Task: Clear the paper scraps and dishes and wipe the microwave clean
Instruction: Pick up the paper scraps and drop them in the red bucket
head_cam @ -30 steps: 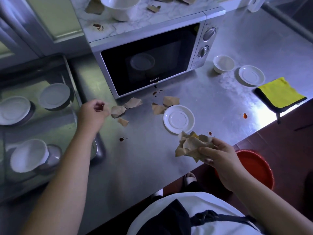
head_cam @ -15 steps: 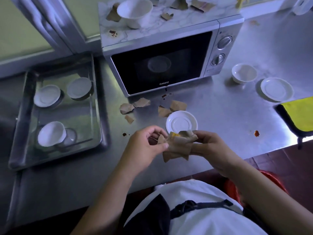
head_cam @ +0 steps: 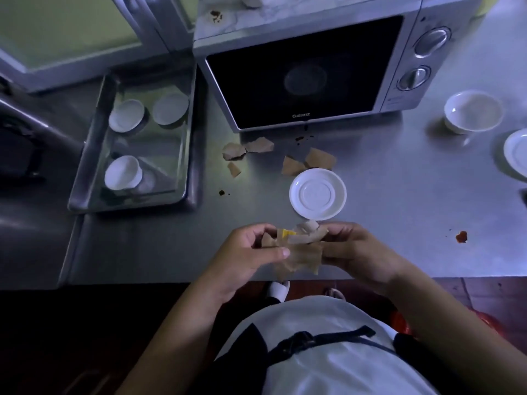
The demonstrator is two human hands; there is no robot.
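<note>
Over the counter's front edge, my left hand (head_cam: 251, 252) and my right hand (head_cam: 353, 249) both grip a bunch of brown paper scraps (head_cam: 299, 252) with a yellow bit in it. Several more brown scraps (head_cam: 309, 162) lie on the steel counter in front of the microwave (head_cam: 305, 72), whose door is closed. A white saucer (head_cam: 317, 194) sits just beyond my hands. A white bowl (head_cam: 472, 112) and another saucer (head_cam: 517, 152) stand at the right. Dark stains (head_cam: 302, 138) mark the counter below the microwave door.
A steel tray (head_cam: 188, 155) at the left holds three white bowls (head_cam: 125, 118). A red smear (head_cam: 461, 237) is on the counter at the right. A stain (head_cam: 216, 15) shows on the marbled microwave top. Something red (head_cam: 399, 323) sits on the floor by my right arm.
My left hand left the scraps by the tray and came to the bunch in my right hand; both hands now hold it together. The view has tilted down and shifted left.
</note>
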